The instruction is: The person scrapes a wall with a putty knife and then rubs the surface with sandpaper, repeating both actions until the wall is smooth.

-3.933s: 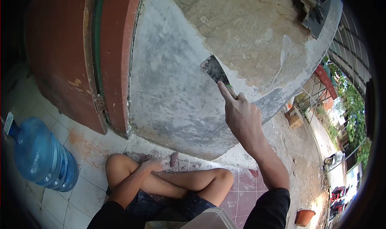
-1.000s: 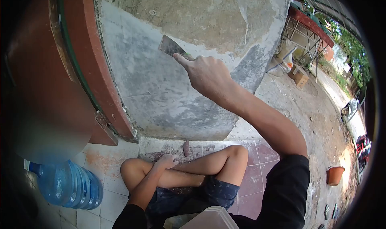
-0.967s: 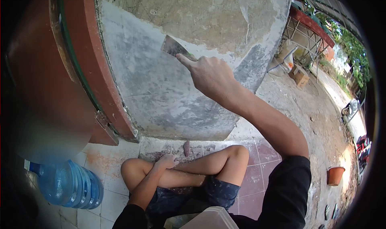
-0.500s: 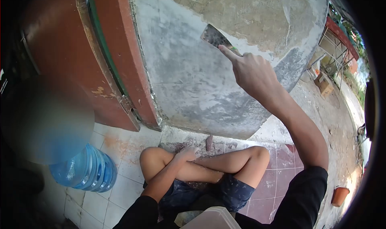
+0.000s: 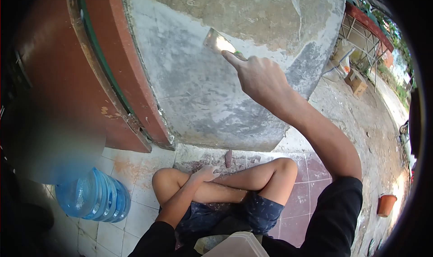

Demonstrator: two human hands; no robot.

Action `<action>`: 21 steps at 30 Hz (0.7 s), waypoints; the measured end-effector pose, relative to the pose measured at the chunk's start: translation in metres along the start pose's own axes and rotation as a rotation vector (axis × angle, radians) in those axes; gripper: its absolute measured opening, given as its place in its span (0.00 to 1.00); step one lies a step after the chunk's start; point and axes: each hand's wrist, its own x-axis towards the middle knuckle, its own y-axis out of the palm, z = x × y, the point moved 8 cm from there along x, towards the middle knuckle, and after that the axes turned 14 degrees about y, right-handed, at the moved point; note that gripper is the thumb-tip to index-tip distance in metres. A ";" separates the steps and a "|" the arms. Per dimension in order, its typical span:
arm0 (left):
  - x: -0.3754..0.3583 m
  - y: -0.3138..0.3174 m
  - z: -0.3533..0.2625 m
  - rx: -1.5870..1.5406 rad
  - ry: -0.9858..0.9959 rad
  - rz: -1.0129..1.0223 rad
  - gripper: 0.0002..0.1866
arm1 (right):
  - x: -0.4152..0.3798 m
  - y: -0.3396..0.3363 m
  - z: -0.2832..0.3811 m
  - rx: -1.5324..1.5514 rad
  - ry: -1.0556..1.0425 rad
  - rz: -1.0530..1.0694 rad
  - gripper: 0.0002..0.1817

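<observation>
My right hand (image 5: 266,79) grips a putty knife, its index finger stretched along the metal blade (image 5: 219,41). The blade lies against the wall (image 5: 194,81), at the border between smooth grey-white plaster and a rougher brownish patch above. Bright light glints off the blade; the handle is mostly hidden in my fist. My left hand (image 5: 205,173) rests low over my crossed legs (image 5: 225,191), fingers loosely extended and no object visible in them. Just beyond it, a small dark reddish-brown wedge-shaped piece (image 5: 228,158) stands near the foot of the wall.
A large blue water bottle (image 5: 101,196) is on the white tiles at left, beside a blurred area. A reddish-brown door (image 5: 76,76) and its frame adjoin the wall. To the right are a cardboard box (image 5: 356,83) and an orange-brown pot (image 5: 386,205). A translucent plastic container (image 5: 237,245) is nearest me.
The view has turned slightly, so the wall and my right hand appear farther left. The blade now catches bright light where it was dark. My left hand stays on my legs.
</observation>
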 end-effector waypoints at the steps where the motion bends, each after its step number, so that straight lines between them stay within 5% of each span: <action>1: 0.002 -0.006 0.004 0.004 -0.006 -0.025 0.25 | 0.005 0.001 0.002 -0.017 -0.003 0.009 0.31; 10: 0.002 -0.004 0.004 0.015 0.082 -0.158 0.23 | 0.003 -0.006 0.016 -0.002 0.031 0.034 0.27; 21: 0.008 0.001 -0.013 -0.016 0.058 0.013 0.24 | 0.004 -0.001 0.007 0.083 0.032 -0.070 0.30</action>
